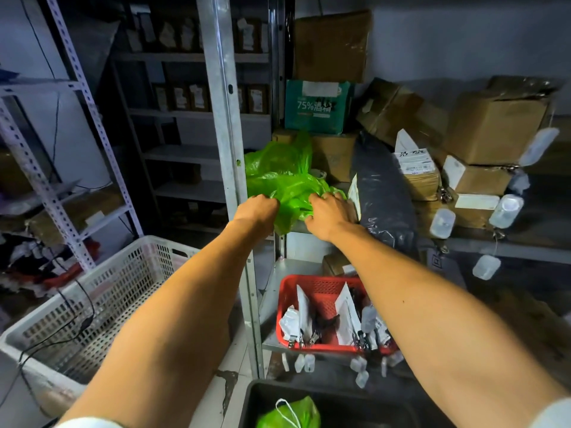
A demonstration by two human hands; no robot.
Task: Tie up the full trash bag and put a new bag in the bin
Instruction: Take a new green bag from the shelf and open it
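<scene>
Hands, left hand (258, 208) and right hand (329, 216), close their fingers on crumpled translucent green plastic bags (282, 177) at the metal shelf's (301, 230) front edge. Fetching a liner seems underway; next, peel one free for the black bin (346, 406), where green plastic, perhaps the tied bag, shows.

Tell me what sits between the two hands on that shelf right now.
In the head view, bunched green plastic bags fill the gap: the left hand and right hand each grip into them, with nothing else between.
</scene>
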